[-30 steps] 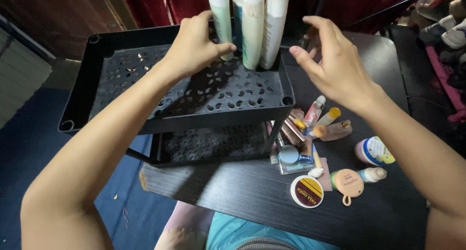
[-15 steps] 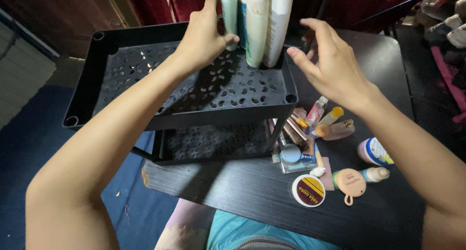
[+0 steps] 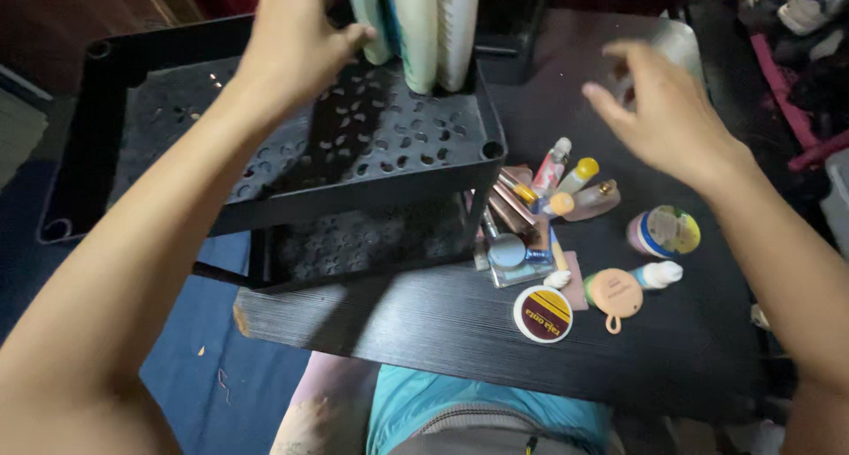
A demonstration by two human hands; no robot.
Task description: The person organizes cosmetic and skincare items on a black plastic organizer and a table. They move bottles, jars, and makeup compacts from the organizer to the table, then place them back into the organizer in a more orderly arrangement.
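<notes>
A pale green tube is grasped by the left hand on the black rack, while the right hand is held open, released, above scattered cosmetics.

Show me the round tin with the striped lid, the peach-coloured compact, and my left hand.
round tin [image 3: 543, 314], head view, middle of lid
peach compact [image 3: 615, 292], head view, centre of top
left hand [image 3: 296, 39], head view, back of hand

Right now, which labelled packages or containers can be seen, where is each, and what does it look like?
Tall tubes: upright at the back of the black rack's top shelf, white and pale green, beside the left hand.
Round tin: on the table's near side, white rim, maroon and yellow lid.
Squat jar: on its side, right of the pile, blue, white and yellow.
Peach round tag: beside the tin.
</notes>
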